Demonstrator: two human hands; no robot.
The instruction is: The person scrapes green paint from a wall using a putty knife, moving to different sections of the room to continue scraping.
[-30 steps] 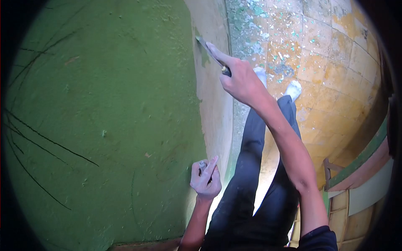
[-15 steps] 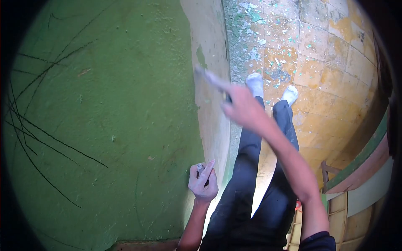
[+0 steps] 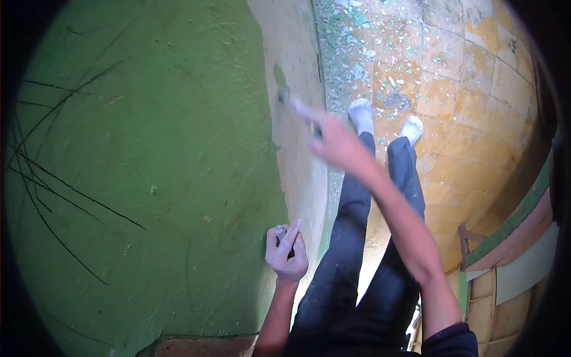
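The blurred scraper [image 3: 283, 96] has shifted from the upper to the lower end of a green paint patch [image 3: 279, 75] near the wall's [image 3: 178, 154] ragged paint edge; that patch remains unstripped. The right hand's [image 3: 338, 141] grip wraps its handle; the left hand [image 3: 287, 256] stays curled round a silver-tipped object [image 3: 280, 229].

A worn tiled floor [image 3: 461, 149], ochre with greyer, whitish tiles toward the top, fills the right side of the view. White and green flakes [image 3: 360, 21] lie scattered over its upper part, near a bluish-grey stain [image 3: 397, 102]. At lower right, a curved green-and-pink band [image 3: 518, 238] runs above a pale panel [image 3: 526, 271], with a small brown bracket-like piece [image 3: 464, 247] at its left end. A brownish ledge [image 3: 202, 347] crosses the bottom edge.
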